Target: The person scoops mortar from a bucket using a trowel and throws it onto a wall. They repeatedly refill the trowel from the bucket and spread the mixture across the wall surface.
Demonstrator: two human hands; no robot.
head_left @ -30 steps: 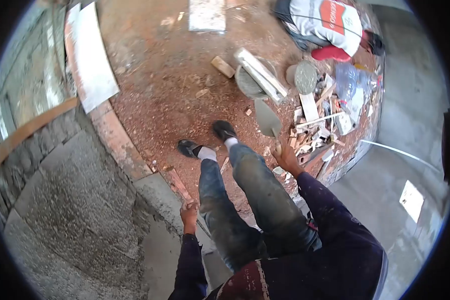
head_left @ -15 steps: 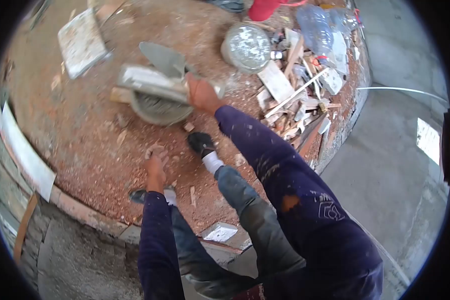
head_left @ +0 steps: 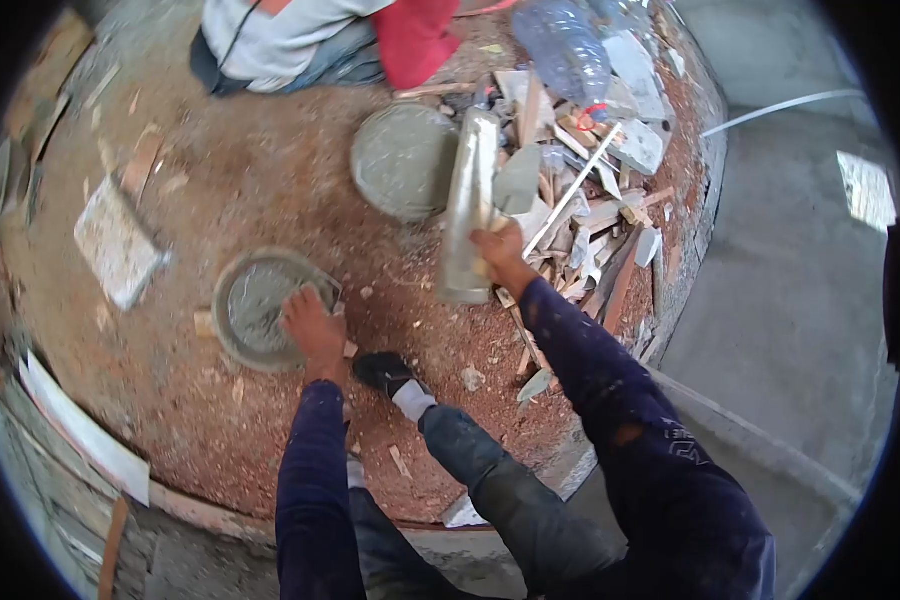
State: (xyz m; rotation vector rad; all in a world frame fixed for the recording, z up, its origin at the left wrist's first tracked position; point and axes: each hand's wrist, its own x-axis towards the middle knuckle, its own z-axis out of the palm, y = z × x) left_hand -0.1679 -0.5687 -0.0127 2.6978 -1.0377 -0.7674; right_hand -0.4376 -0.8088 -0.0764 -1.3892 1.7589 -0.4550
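My right hand (head_left: 500, 248) is closed around a long plastering float (head_left: 466, 215) and a pointed trowel (head_left: 518, 180), held together above the ground. The float's long pale metal face is tilted nearly upright in view. My left hand (head_left: 313, 322) is at the near right rim of a round bucket (head_left: 226, 338) of wet grey mortar (head_left: 255, 300). Its fingers reach over the rim on the inside, and the thumb lies toward the outer side. Beyond it stands a second round bucket (head_left: 402, 160), filled with grey mortar and partly behind the float.
Scrap wood and rubble (head_left: 595, 215) are heaped at the right, with a clear plastic bottle (head_left: 562, 55) on top. A pale slab (head_left: 118, 243) lies at the left. Another person (head_left: 290, 45) is low at the far side. My shoe (head_left: 382, 372) is close to the near bucket.
My right hand has lifted the float and trowel off the near bucket and swung them right. My left hand has moved from beside my leg to the bucket's rim. The other person has come further into view.
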